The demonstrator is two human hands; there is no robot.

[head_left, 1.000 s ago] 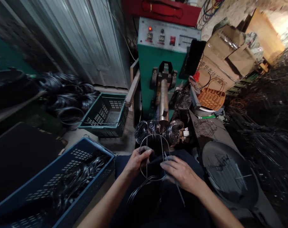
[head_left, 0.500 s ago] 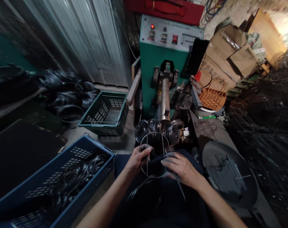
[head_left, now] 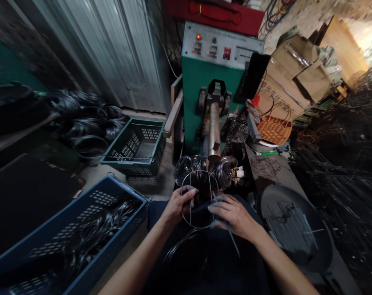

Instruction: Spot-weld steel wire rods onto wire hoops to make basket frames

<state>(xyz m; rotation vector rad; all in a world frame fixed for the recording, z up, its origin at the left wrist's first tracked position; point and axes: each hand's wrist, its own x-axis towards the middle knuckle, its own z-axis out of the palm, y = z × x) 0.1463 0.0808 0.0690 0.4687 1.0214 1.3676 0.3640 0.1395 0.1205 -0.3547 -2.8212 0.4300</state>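
Note:
A round wire ring [head_left: 199, 227] with two straight wires across it is held upright over my lap. My left hand [head_left: 180, 201] is closed on its left side, thumb and fingers pinching the rim. At the ring's right side my right hand [head_left: 232, 213] has its fingers curled round a thin straight rod [head_left: 234, 244] that slants down to the right; its fingertips touch the ring's right edge. More curved wires [head_left: 181, 243] lie on my lap below the ring. Just beyond it stands the green machine [head_left: 192, 98] with a metal cylinder [head_left: 214, 127] pointing toward me.
Coiled wire bundles [head_left: 183, 169] sit under the cylinder. To the left are a green crate [head_left: 133, 166] and a blue crate [head_left: 112, 180] holding wire pieces. On the right, a black pan [head_left: 323, 246] holds thin rods, behind it a wicker basket [head_left: 273, 131] and cardboard boxes [head_left: 278, 90].
The ring has tilted slightly and its lower edge sits a little higher, apart from the wires on my lap. Both hands keep nearly the same places.

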